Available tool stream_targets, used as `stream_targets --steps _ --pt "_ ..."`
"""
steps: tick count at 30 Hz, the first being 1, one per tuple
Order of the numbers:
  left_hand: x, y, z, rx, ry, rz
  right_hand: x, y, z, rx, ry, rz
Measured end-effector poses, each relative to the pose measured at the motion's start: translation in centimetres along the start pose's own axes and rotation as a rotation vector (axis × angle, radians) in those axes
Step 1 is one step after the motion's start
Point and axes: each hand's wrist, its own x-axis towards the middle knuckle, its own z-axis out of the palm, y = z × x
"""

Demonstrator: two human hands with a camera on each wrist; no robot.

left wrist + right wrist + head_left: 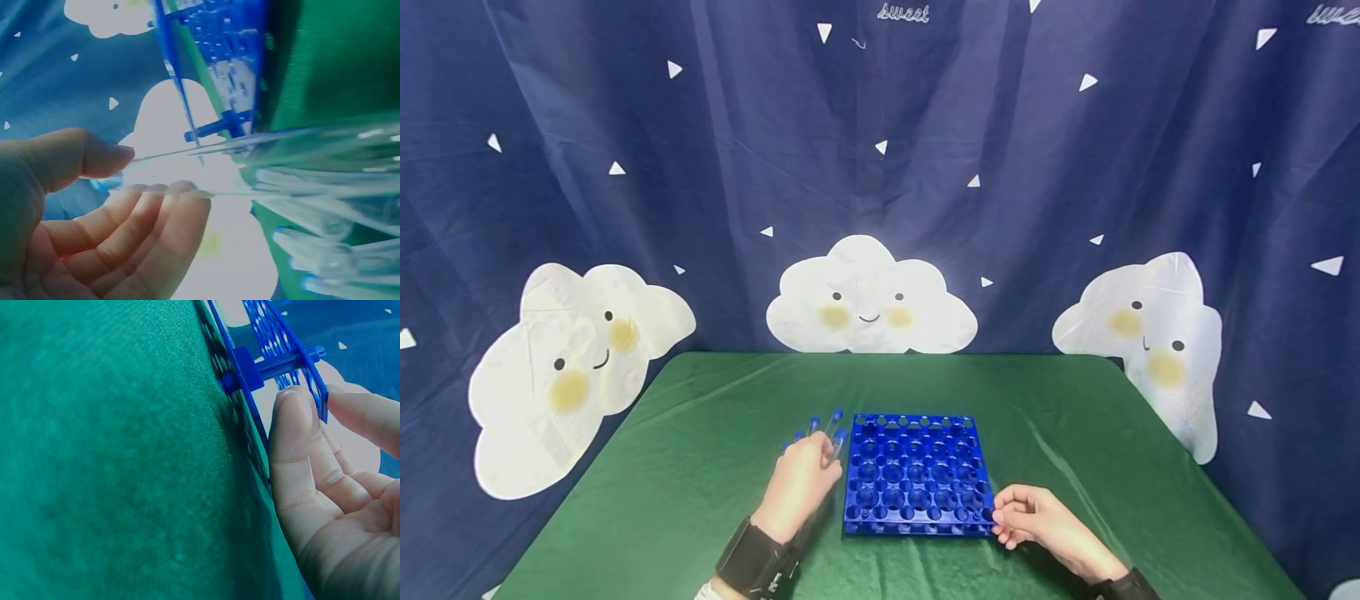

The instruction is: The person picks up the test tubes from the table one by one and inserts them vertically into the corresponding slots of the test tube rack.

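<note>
My left hand (pixel 801 479) is just left of a blue test tube rack (pixel 917 524). Between thumb and fingers it pinches a clear test tube (pixel 325 153) near its blue cap (pixel 107 182). Beyond that tube, several more capped test tubes (pixel 337 262) lie on the cloth, partly hidden by the left hand in the head view. At the rack's near right corner, my right hand (pixel 1033 525) grips the edge of the upper plate, thumb and index finger on opposite sides, as the right wrist view shows. No tubes are visible in the rack's holes.
Under everything lies a green cloth (pixel 700 500) covering the table. Behind it hangs a dark blue curtain (pixel 887 192) with white clouds and small triangles. Dark bands (pixel 756 558) circle both wrists.
</note>
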Motion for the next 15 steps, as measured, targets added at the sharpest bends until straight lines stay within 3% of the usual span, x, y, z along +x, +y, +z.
stream_targets --steps 8,15 --pt "0.9 1.4 -0.7 -0.051 0.168 0.110 0.0 0.0 0.0 0.022 -0.011 0.008" --pt "2.2 3.2 -1.3 -0.137 0.243 0.163 -0.1 -0.3 0.1 0.030 -0.030 0.014"
